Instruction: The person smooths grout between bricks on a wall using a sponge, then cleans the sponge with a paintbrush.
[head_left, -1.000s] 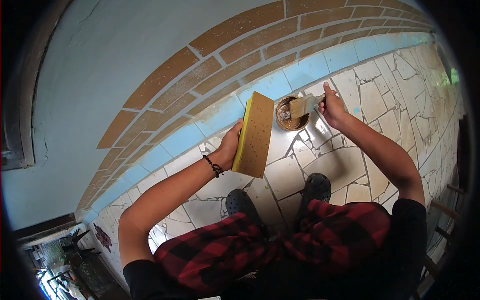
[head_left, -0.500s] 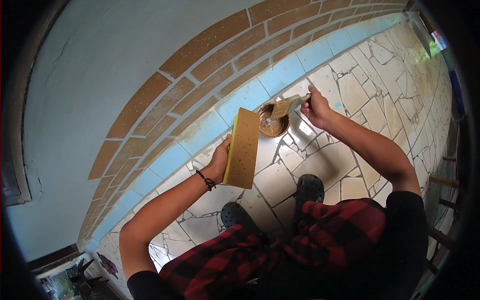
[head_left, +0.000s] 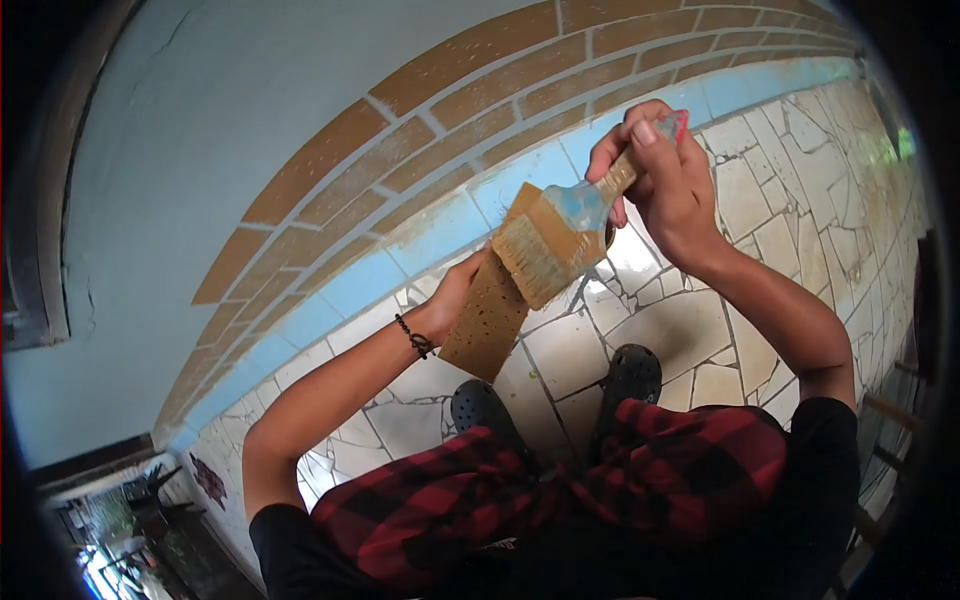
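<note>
My left hand (head_left: 456,296) grips a rectangular sponge (head_left: 484,322) by its back and left edge. The sponge's face is coated in brown paint and dotted with small holes. A wide paintbrush (head_left: 572,222) is in my right hand (head_left: 668,190), its handle held between thumb and fingers. The brown-stained bristles lie over the upper part of the sponge face and appear to touch it. Behind the brush, a sliver of the round paint can's rim (head_left: 611,236) shows; its inside is hidden.
To the left curves a wall with a painted brown brick pattern (head_left: 430,115) and a light blue tile border (head_left: 440,222). Broken-tile flooring (head_left: 570,350) lies below. My feet in dark clogs (head_left: 634,373) stand near the can. Wooden slats (head_left: 890,412) are at the right edge.
My right hand has brought the brush up from the can and over the sponge. My left hand has tilted the sponge so its top leans right.
</note>
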